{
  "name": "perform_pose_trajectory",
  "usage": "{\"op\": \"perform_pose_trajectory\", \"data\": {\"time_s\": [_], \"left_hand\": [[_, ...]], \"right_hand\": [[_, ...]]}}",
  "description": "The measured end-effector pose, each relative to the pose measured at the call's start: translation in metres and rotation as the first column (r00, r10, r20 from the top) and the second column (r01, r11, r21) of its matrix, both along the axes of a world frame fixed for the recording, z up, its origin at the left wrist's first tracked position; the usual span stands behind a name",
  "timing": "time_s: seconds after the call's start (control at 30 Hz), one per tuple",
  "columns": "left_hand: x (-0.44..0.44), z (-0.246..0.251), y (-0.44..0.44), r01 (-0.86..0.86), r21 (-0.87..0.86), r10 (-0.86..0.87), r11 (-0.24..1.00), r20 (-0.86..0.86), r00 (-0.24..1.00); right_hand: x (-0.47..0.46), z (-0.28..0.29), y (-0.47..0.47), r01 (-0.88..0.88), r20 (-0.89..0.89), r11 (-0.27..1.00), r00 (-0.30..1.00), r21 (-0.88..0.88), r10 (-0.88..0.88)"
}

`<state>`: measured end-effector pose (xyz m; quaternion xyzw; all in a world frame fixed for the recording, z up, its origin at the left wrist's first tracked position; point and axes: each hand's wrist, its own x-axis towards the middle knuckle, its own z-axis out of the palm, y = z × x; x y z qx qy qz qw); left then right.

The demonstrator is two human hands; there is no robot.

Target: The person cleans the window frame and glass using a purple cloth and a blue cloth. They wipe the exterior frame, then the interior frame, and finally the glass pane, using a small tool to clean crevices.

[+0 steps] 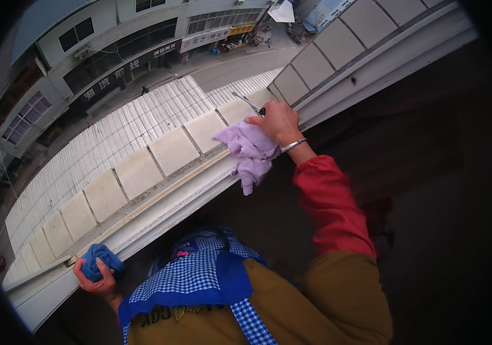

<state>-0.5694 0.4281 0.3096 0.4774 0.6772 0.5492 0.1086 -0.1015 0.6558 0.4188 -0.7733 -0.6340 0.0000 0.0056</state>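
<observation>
My left hand [97,278] grips a bunched blue cloth [100,262] against the lower left part of the white window frame [177,202]. At the frame's right corner, my right hand [278,123] is closed around a thin metal-shafted tool [246,101], which looks like a screwdriver; the fingers hide most of its handle. Its tip points outward over the tiled sill [172,151]. A crumpled lilac cloth [252,148] lies under the thumb of that hand and drapes over the frame's inner edge.
Outside the sill, a corrugated metal awning [134,125] slopes below, with wires across it. A tiled side wall [327,51] and a vertical frame member [383,64] rise at right. Far below runs a street [237,69] with shopfronts. My checked apron [190,271] is close to the frame.
</observation>
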Motion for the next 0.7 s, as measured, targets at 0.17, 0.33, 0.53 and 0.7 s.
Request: {"op": "perform_pose_trajectory", "data": {"time_s": [0.17, 0.33, 0.53, 0.7], "left_hand": [[0.002, 0.000, 0.003, -0.004, 0.004, 0.004, 1.000, 0.053, 0.999], [-0.004, -0.006, 0.000, -0.039, -0.057, 0.041, 0.998, 0.028, 0.999], [-0.013, -0.010, -0.001, -0.005, -0.071, -0.002, 0.997, -0.104, 0.995], [-0.008, -0.005, -0.006, -0.068, -0.148, 0.060, 0.987, -0.054, 0.997]], "right_hand": [[-0.031, -0.015, -0.012, -0.119, -0.268, 0.979, 0.950, 0.166, 0.161], [-0.063, 0.032, -0.053, -0.122, -0.779, 0.895, 0.453, 0.428, 0.434], [-0.014, 0.053, -0.063, 0.326, -0.808, 0.792, 0.492, 0.517, 0.325], [0.063, 0.016, -0.063, 0.347, -0.142, 0.792, 0.936, 0.501, -0.321]]}}
